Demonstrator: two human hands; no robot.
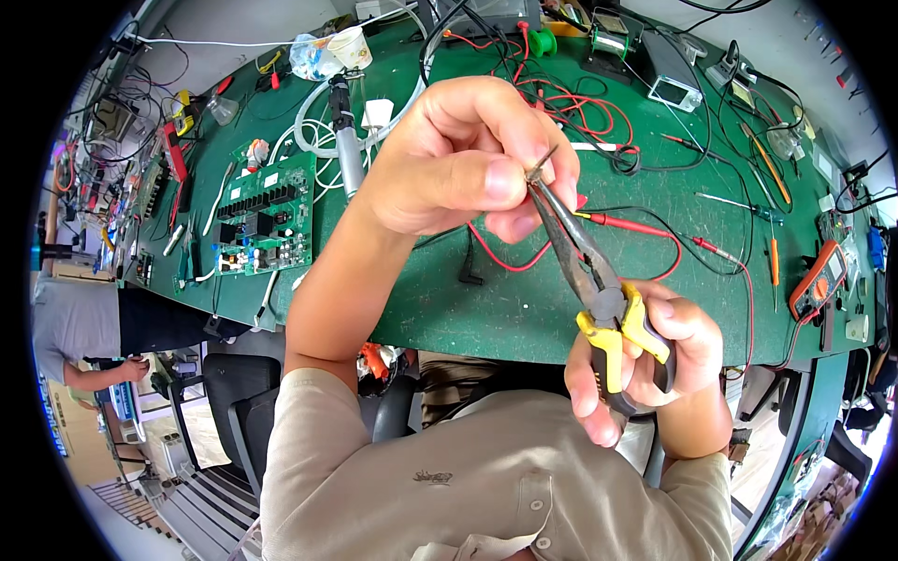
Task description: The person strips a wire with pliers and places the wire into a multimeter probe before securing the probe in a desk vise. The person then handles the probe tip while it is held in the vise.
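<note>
My left hand [458,164] is raised over the bench with thumb and fingers pinched on a small metal piece [535,175]. A thin dark pin sticks up from it; its exact kind is too small to tell. In my right hand [673,346] are long-nose pliers [603,299] with yellow and black handles, my fingers wrapped round the grips. The plier tips reach up to the small piece, right beside my left thumb. Whether the jaws grip it or only touch it, I cannot tell.
A green circuit board [271,220] lies on the green bench [449,323] at left. Red test leads [645,226] run across the right side. Farther right are an orange multimeter [818,279] and screwdrivers [774,266]. Another person [84,327] stands at far left.
</note>
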